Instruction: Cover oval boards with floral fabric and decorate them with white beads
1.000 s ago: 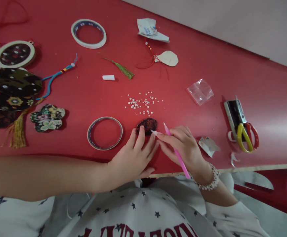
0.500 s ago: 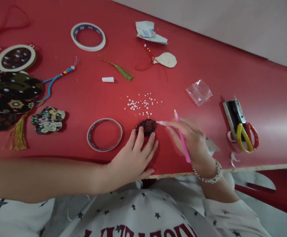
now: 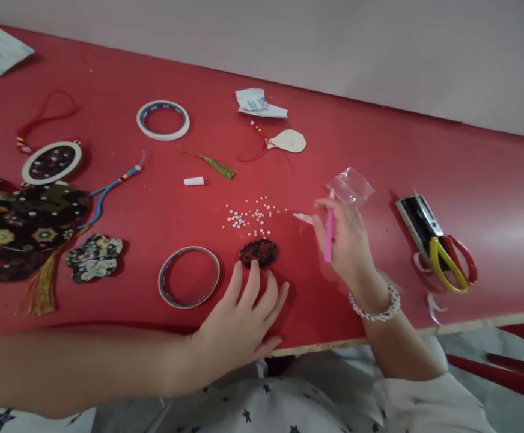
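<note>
Red laminate covers the table (image 3: 392, 150), and on it a dark oval piece (image 3: 258, 253) with a glittery, beaded-looking surface lies just above the left hand (image 3: 239, 319). That hand is open and flat, its fingertips at or just short of the oval's lower edge; I cannot tell whether they touch. The right hand (image 3: 343, 240), wearing a white bead bracelet (image 3: 374, 307), is closed on a pink stick (image 3: 329, 231), and a pale pointed tip (image 3: 303, 218) juts from its fingers towards a scatter of small white beads (image 3: 248, 216). The step in hand looks like setting beads on the oval, so the next move seems to call for bringing that tip down to a bead.
</note>
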`<state>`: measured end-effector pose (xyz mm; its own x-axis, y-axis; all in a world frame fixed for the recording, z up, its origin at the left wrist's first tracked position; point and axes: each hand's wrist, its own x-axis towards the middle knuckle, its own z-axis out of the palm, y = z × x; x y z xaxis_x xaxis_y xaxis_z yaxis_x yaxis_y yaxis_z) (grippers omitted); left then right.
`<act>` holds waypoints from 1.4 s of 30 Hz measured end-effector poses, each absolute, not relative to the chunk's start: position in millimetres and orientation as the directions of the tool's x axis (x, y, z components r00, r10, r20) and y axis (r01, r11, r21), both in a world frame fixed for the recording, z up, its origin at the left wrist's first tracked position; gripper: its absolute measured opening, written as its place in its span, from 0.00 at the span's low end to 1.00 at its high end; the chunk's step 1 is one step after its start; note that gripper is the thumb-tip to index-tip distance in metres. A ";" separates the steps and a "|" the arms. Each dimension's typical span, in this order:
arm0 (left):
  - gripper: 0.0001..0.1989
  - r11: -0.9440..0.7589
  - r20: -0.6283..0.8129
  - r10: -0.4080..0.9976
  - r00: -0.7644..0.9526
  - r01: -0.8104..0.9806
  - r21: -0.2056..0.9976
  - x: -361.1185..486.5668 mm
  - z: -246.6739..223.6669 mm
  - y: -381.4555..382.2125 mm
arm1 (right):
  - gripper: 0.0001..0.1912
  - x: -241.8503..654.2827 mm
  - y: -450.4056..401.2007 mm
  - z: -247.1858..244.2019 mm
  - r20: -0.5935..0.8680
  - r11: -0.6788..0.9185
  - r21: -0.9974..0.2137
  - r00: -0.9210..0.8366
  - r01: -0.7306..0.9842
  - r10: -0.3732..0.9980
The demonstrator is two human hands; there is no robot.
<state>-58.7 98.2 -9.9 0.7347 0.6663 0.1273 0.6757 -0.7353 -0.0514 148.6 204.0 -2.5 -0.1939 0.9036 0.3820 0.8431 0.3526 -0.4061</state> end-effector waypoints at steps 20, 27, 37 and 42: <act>0.05 -0.944 0.374 0.312 0.873 0.240 0.228 -59.7 -10.3 86.9 | 0.10 97.8 212.3 -24.0 0.312 0.444 -0.744 -0.327 0.499 0.892; 0.18 -0.872 0.264 0.439 0.859 0.336 0.357 -55.0 -26.2 101.9 | 0.09 83.4 219.4 -21.9 0.357 0.488 -0.744 -0.346 0.456 0.868; 0.13 -0.864 0.298 0.491 0.818 0.414 0.288 -56.8 -27.2 110.9 | 0.10 66.9 237.4 -21.4 0.304 0.541 -0.722 -0.505 0.431 0.808; 0.12 -0.852 0.248 0.502 0.829 0.424 0.308 -55.7 -29.1 110.8 | 0.10 69.4 236.9 -22.8 0.309 0.557 -0.713 -0.521 0.427 0.795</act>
<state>-55.7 110.8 -29.1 0.8289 0.5015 0.2476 0.4235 -0.8520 0.3078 69.4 236.9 -22.8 -0.5214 0.7954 0.3090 0.4270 0.5568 -0.7125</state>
